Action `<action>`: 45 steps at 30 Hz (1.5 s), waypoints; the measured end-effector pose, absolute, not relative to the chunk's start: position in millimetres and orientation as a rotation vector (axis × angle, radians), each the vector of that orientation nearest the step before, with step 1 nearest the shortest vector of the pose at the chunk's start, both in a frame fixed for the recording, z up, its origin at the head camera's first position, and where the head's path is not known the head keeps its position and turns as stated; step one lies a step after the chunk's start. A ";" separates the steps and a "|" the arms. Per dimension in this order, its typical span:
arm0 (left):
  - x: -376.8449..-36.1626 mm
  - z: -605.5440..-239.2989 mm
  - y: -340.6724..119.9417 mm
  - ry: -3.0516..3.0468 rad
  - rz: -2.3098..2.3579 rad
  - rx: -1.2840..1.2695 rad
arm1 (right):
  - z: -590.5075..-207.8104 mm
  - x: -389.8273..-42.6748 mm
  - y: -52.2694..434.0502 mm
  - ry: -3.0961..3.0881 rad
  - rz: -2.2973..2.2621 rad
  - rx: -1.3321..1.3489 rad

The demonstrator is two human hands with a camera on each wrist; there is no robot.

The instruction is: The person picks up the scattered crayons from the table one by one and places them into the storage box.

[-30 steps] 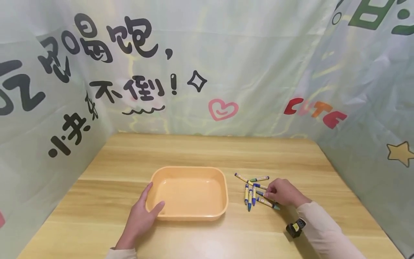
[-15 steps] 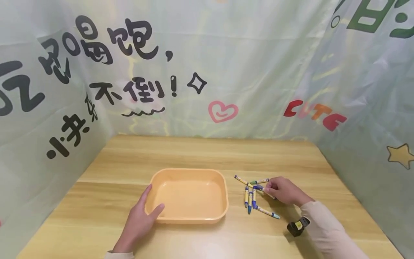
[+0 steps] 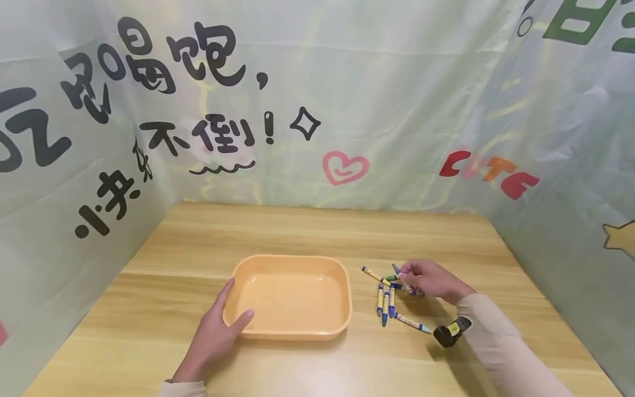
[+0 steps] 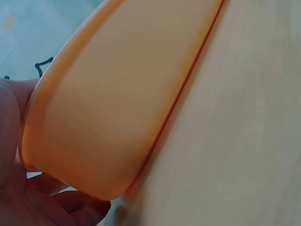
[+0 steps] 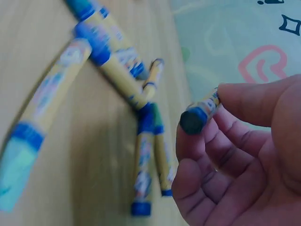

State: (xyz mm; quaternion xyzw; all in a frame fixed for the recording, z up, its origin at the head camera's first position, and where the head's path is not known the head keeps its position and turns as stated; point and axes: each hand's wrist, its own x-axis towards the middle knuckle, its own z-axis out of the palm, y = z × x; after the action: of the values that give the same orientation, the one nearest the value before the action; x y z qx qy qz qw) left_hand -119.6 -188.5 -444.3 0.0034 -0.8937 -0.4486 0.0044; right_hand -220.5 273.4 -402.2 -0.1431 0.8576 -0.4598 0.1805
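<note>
My left hand (image 3: 215,330) grips the front left corner of a light orange plastic tray (image 3: 292,334), thumb over the rim and fingers curled outside against its wall. Nothing lies inside the tray. Just above the table, my right hand (image 3: 430,280) pinches a crayon (image 5: 201,115) between thumb and fingers; its blue-banded end with a dark base faces the right wrist camera. Under and beside that hand lie several loose crayons in yellow wrappers with blue bands, including a pale-green-tipped crayon (image 3: 413,323), a blue-tipped crayon (image 3: 385,309) and a partly covered green-tipped crayon (image 5: 162,155).
The wooden table (image 3: 307,231) meets printed fabric (image 3: 392,110) at the back and on both sides. On the right sleeve (image 3: 496,336) a small black wrist camera (image 3: 451,332) is strapped.
My right hand has taken a crayon up from the pile and moved slightly away from me, turning the crayon more upright. The pale-green-tipped crayon has shifted slightly. The left hand and tray stay put.
</note>
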 end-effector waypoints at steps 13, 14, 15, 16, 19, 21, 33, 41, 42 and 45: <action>-119.1 -444.0 -188.1 -2.801 -1.409 0.007 | -381.8 -232.2 244.6 2.302 -1.425 -0.335; -119.1 -444.1 -187.7 -2.801 -1.409 0.008 | -381.1 -232.8 242.5 2.297 -1.430 -0.334; -119.3 -444.4 -187.4 -2.800 -1.408 0.010 | -380.5 -233.4 240.2 2.288 -1.437 -0.331; -119.5 -444.7 -187.4 -2.798 -1.406 0.011 | -379.4 -234.5 237.5 2.276 -1.441 -0.331; -119.5 -444.8 -187.5 -2.800 -1.395 0.010 | -377.1 -237.9 229.6 2.262 -1.434 -0.353; -119.3 -444.6 -187.7 -2.802 -1.384 0.006 | -375.2 -240.2 223.6 2.263 -1.427 -0.365; -119.3 -445.6 -187.7 -2.804 -1.389 0.000 | -368.2 -247.9 184.5 2.241 -1.440 -0.385; -118.2 -444.5 -187.2 -2.803 -1.376 -0.014 | -364.7 -251.3 167.0 2.196 -1.469 -0.377; -118.1 -444.4 -187.2 -2.801 -1.378 -0.015 | -364.3 -251.8 165.1 2.189 -1.471 -0.376; -118.0 -444.3 -187.4 -2.794 -1.378 -0.019 | -362.7 -253.0 158.8 2.183 -1.461 -0.366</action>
State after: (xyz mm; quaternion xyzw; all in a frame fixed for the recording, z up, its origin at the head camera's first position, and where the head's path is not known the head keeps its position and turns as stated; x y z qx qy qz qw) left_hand -118.0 -187.4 -444.3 -0.0060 -0.8967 -0.4424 0.0131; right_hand -253.0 158.8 -362.7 -0.1340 0.7985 -0.5345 0.2423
